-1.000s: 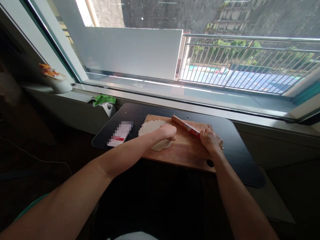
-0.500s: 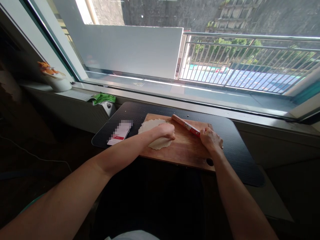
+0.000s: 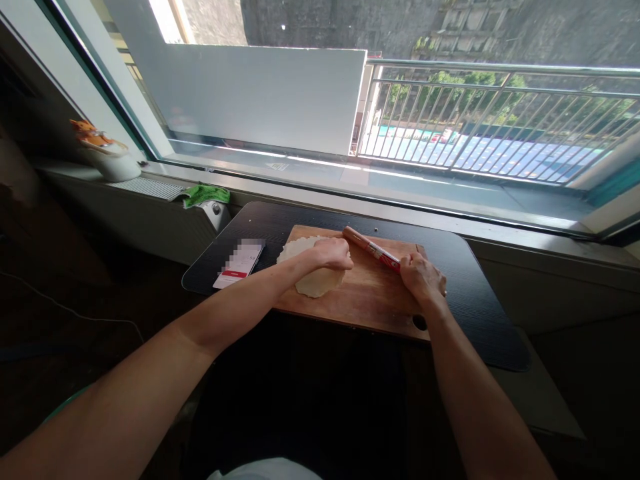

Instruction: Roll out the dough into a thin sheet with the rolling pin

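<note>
A flat, pale sheet of dough [image 3: 320, 283] with an uneven edge lies on a wooden cutting board [image 3: 373, 303]. My left hand [image 3: 335, 254] is closed at the dough's right edge, its fingers curled over it; the fingertips are mostly hidden from me. At the board's right side, my right hand [image 3: 421, 275] wraps round the near end of a reddish-brown rolling pin [image 3: 369, 246] with a red and white printed band. The pin slants away to the upper left, its far end just beyond the dough's right side.
The board rests on a small black table [image 3: 480, 307] by the window. A phone [image 3: 240, 262] lies left of the dough. Beyond the table's left end are a radiator [image 3: 150, 220] with a green cloth [image 3: 206, 194] and a white pot [image 3: 117, 165] on top.
My left hand has risen slightly and shifted a little to the right at the dough's edge. My right hand and the rolling pin stay almost where they were.
</note>
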The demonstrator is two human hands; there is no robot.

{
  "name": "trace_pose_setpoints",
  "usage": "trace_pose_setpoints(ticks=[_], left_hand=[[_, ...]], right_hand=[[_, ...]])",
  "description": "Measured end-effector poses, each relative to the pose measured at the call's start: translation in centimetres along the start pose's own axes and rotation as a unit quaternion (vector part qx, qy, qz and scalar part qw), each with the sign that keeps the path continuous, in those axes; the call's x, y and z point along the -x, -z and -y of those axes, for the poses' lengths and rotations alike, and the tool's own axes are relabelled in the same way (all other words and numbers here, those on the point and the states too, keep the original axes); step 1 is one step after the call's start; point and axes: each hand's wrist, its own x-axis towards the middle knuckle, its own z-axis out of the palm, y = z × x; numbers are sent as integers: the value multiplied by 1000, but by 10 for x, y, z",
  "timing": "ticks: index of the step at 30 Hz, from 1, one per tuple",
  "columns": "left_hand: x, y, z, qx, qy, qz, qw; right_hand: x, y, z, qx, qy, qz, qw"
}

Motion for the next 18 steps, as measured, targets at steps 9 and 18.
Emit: trace_pose_setpoints(ticks=[9, 18], left_hand=[[18, 0, 17, 175, -86, -50, 979], [75, -40, 77, 34, -77, -59, 995]], right_hand=[[-3, -5, -4, -2, 6, -6, 1000], [5, 3, 3, 14, 3, 11, 1000]])
